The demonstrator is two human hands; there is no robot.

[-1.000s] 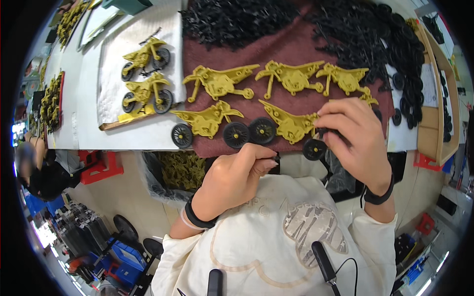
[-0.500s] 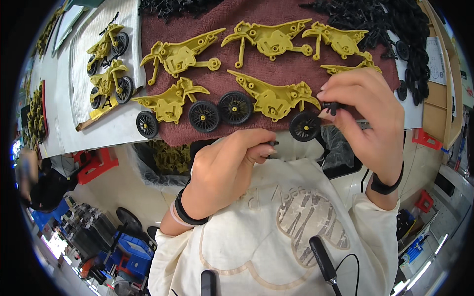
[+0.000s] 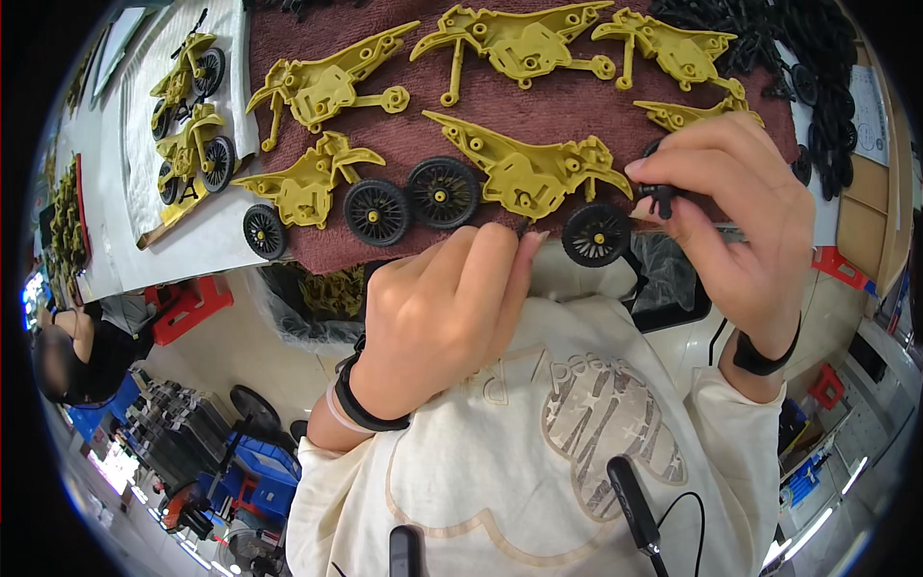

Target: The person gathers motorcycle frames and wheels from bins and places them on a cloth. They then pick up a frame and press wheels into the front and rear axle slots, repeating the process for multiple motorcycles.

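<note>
My left hand (image 3: 442, 308) is closed in a pinch at the table's near edge. A small dark tip shows at its fingers, just below a yellow toy motorcycle body half (image 3: 524, 178); the rest is hidden. Between the thumb and fingers of my right hand (image 3: 735, 216) is a small black plastic part (image 3: 660, 197), beside the front end of that body half. A black spoked wheel (image 3: 596, 236) with a yellow hub lies between my hands. Another wheel (image 3: 442, 192) touches the body half's left side.
More yellow body halves (image 3: 514, 43) lie across the maroon cloth (image 3: 385, 144). Assembled toy motorcycles (image 3: 197, 149) stand on white padding at the left. Black parts (image 3: 711, 29) and wheels (image 3: 832, 106) are heaped at the far right. Below the table edge sits a plastic-lined bin (image 3: 327, 298).
My left hand has moved up to the lower edge of the near body half. My right hand keeps its black part and sits slightly further right. The whole view has shifted a little.
</note>
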